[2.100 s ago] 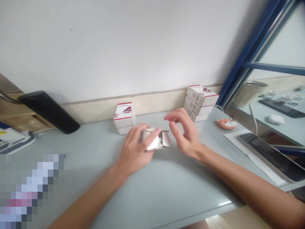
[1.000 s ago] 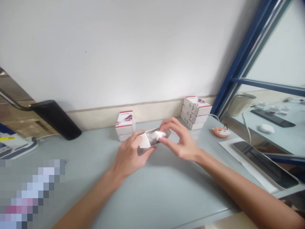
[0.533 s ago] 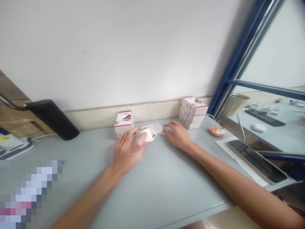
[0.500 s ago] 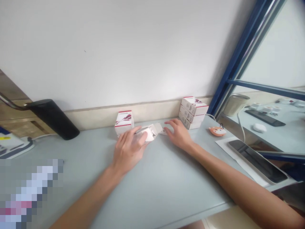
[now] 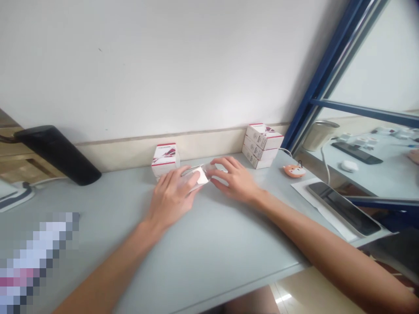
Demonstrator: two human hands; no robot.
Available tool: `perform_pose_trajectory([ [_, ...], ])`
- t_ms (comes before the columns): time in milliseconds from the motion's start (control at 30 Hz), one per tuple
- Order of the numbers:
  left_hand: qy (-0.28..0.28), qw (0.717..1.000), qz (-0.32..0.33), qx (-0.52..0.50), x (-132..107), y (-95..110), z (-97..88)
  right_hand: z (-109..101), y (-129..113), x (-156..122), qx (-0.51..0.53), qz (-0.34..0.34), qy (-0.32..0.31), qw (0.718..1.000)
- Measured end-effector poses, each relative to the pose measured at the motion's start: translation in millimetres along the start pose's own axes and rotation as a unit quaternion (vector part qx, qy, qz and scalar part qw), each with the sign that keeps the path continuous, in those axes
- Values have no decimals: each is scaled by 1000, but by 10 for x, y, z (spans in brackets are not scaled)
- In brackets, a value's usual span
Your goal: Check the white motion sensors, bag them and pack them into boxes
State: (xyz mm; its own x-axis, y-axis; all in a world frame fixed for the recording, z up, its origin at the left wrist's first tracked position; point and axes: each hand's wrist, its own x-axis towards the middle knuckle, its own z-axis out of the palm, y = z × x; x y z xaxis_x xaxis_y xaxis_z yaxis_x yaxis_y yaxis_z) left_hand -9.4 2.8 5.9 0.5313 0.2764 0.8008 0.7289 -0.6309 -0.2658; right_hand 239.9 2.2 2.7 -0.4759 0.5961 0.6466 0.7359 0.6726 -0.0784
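Observation:
A small white cardboard box (image 5: 202, 175) lies on its side just above the desk, its open end toward the right. My left hand (image 5: 170, 192) is closed around its left part, thumb across the near face. My right hand (image 5: 234, 178) is at the open end, with bent fingers and thumb on the end flaps; the fingertips partly hide them. Behind my left hand, another white box (image 5: 164, 158) with a red and purple print stands against the wall. Farther right, a stack of similar boxes (image 5: 262, 146) stands by the wall.
An orange and white animal-shaped trinket (image 5: 294, 170) and a phone (image 5: 342, 207) on white paper lie at the right of the desk (image 5: 209, 257). A blue-framed mirror (image 5: 366, 131) leans beyond. On the left is a black cylindrical object (image 5: 60, 155); a pixelated patch covers the near left.
My right hand has moved left to the open end of the small box and its fingers have drawn in. My left hand keeps its hold. The view has shifted slightly.

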Motion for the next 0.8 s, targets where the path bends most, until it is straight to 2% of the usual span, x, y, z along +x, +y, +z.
perform_pose_trajectory([
  [267,-8,1000,-8,-17,-15,12,21,62,67,-15,18,12,-6,1000],
  [500,-8,1000,-9,-25,-36,35,24,48,17,-18,78,-24,-14,997],
  [633,-13,1000,-6,-27,-28,51,12,33,16,-18,49,-41,-24,998],
  [800,-16,1000,-8,-21,-20,51,14,70,35,-10,-5,-7,-5,1000],
])
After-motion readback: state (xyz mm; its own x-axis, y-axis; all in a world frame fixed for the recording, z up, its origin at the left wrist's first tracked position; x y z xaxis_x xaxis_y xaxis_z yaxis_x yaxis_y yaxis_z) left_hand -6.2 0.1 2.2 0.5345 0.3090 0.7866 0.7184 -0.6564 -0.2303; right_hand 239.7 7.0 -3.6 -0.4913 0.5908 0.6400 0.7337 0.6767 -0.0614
